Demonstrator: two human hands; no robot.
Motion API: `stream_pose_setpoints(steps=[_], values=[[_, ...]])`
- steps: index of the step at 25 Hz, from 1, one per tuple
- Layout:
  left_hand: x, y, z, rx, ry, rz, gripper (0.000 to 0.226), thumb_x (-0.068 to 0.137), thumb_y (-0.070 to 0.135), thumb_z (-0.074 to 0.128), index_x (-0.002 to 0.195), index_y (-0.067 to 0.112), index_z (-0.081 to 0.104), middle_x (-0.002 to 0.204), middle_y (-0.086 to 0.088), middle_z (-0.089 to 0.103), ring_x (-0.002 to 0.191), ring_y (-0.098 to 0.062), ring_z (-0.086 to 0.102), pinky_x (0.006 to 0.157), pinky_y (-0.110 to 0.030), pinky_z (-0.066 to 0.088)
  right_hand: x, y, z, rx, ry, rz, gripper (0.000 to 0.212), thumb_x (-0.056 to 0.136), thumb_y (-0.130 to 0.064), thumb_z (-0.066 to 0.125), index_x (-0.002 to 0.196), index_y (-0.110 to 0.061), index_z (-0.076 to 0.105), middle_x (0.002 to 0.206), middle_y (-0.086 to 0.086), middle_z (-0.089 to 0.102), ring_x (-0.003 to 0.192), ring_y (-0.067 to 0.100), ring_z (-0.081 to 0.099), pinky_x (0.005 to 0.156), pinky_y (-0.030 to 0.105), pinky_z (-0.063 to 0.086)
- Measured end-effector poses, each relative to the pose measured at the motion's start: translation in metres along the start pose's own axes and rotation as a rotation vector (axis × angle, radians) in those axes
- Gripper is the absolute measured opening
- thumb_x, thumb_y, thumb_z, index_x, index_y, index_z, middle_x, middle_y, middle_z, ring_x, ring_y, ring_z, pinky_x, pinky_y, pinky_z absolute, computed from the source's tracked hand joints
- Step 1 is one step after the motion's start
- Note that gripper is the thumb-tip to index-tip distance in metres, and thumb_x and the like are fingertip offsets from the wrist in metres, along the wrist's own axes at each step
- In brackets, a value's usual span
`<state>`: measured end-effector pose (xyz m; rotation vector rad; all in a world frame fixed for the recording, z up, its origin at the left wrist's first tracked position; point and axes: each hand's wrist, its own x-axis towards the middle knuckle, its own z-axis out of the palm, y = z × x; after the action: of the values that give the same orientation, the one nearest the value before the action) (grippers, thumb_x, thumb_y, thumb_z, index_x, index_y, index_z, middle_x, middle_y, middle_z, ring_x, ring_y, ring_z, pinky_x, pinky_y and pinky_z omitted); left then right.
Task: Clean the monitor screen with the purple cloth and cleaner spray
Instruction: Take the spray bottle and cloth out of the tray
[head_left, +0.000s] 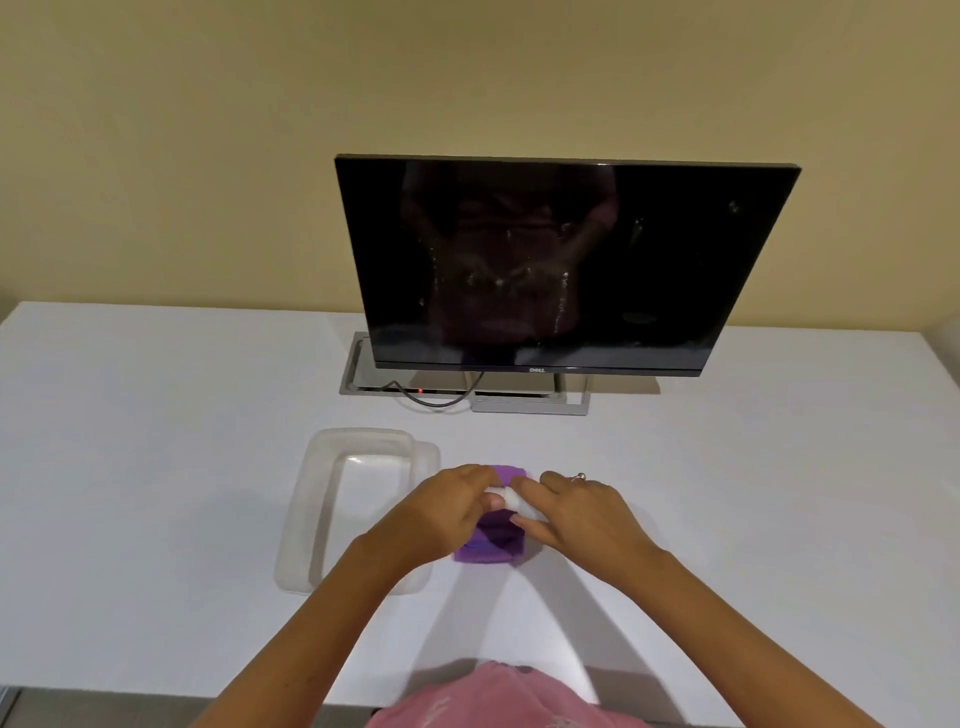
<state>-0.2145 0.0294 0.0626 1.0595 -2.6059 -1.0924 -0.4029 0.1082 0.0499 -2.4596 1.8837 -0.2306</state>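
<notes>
Both hands over purple cloth (491, 543), which lies on white table (156, 467) near front edge. Left hand (441, 512) and right hand (574, 512) both grip small white spray bottle (511, 500), fingers curled round it, bottle held level between them. Clear plastic tray (306, 519) just left of cloth. Monitor (566, 260) upright at table rear, screen dark, droplets and streaks on glass. Black cable (436, 400) below monitor.

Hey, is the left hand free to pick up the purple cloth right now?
Probably not yet. The left hand and right hand both grip the small white spray bottle just above the purple cloth. The cloth lies right beneath, unobstructed, so letting go of the bottle would free the way.
</notes>
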Motion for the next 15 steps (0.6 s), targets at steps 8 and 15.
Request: stream_pose_setpoints(steps=[8, 15], values=[[0.041, 0.016, 0.078, -0.397, 0.231, -0.151, 0.008, 0.085, 0.023, 0.065, 0.091, 0.024, 0.070, 0.086, 0.008, 0.058, 0.075, -0.006, 0.056, 0.074, -0.018, 0.046, -0.062, 0.077, 0.024, 0.608, 0.138, 0.408, 0.033, 0.089, -0.031, 0.063, 0.121, -0.021, 0.060, 0.098, -0.005, 0.053, 0.081, 0.006, 0.053, 0.070, 0.011, 0.040], [0.081, 0.016, 0.153, -0.091, 0.196, -0.310, 0.011, 0.083, 0.016, 0.051, 0.077, 0.012, 0.059, 0.072, 0.000, 0.063, 0.074, -0.018, 0.059, 0.067, -0.022, 0.043, -0.086, 0.107, 0.050, 0.883, 0.221, 0.696, 0.021, 0.087, -0.021, 0.067, 0.108, -0.023, 0.064, 0.083, -0.013, 0.069, 0.078, 0.009, 0.063, 0.071, 0.027, 0.052]])
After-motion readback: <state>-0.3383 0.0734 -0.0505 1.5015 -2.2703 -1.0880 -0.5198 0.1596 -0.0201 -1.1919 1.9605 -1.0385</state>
